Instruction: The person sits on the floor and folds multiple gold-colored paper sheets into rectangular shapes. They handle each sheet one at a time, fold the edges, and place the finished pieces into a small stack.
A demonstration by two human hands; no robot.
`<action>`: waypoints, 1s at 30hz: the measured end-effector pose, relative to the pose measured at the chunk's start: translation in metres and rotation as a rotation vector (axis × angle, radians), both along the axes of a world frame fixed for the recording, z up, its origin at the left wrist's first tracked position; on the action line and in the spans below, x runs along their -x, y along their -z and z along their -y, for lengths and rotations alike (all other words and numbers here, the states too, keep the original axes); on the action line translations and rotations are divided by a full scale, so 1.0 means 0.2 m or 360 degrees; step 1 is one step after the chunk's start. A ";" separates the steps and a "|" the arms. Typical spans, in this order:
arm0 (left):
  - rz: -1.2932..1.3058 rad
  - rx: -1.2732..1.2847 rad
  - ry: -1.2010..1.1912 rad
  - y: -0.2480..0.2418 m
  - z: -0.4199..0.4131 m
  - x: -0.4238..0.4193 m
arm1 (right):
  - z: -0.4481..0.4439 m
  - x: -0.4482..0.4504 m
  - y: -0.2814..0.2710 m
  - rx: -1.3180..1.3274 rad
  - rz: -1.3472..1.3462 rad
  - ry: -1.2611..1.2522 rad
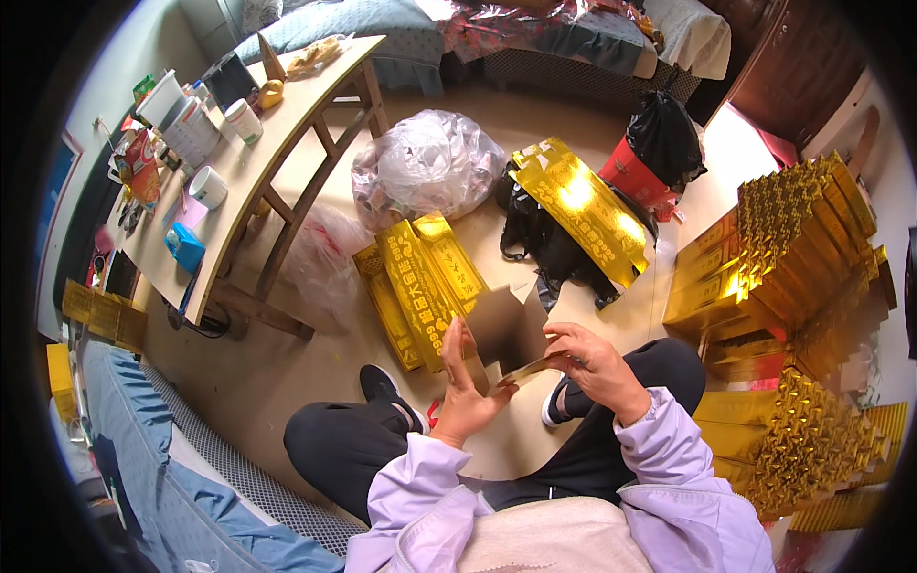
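Note:
Between my hands is a folded cardboard box [507,326], its brown inner side facing up and its end flaps standing open. My left hand [464,394] supports the box's left wall, with the fingers upright and the thumb near the front flap. My right hand [593,369] grips the edge of a flap at the box's near right side. Just beyond, gold printed cardboard boxes [412,294] lie side by side on the floor. Flat gold cardboard sheets [580,208] rest on a black plastic bag [534,233] farther to the right.
Stacks of folded gold paper pieces [781,215] and gold boxes [738,422] rise at the right. A wooden table [286,136] with cups and tubs stands left. A filled clear plastic bag [430,168] and a red bin [640,175] stand ahead.

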State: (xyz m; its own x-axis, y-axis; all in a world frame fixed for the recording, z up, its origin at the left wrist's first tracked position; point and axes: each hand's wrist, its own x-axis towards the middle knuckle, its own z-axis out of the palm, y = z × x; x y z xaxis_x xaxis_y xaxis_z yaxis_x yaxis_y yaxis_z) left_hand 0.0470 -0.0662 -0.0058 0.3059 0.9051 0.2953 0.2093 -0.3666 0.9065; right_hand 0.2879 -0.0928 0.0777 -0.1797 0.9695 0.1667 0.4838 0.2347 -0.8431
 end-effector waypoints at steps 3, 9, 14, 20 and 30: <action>-0.0191 -0.0507 -0.0096 -0.11 0.07 0.06 | 0.08 0.03 -0.05 0.0062 0.0270 -0.0023; -0.0260 -0.0618 -0.0168 -0.15 0.14 0.10 | 0.13 0.08 -0.01 -0.0162 0.0438 -0.0023; -0.0495 -0.0609 -0.0215 -0.19 0.18 0.14 | 0.13 0.14 -0.01 -0.0200 0.0488 0.0047; -0.0561 -0.0247 -0.0339 -0.19 0.23 0.14 | 0.14 0.26 0.06 -0.0209 0.0522 0.0306; -0.0570 -0.0010 -0.0696 -0.13 0.26 0.13 | 0.08 0.43 0.22 0.0123 0.0157 0.0492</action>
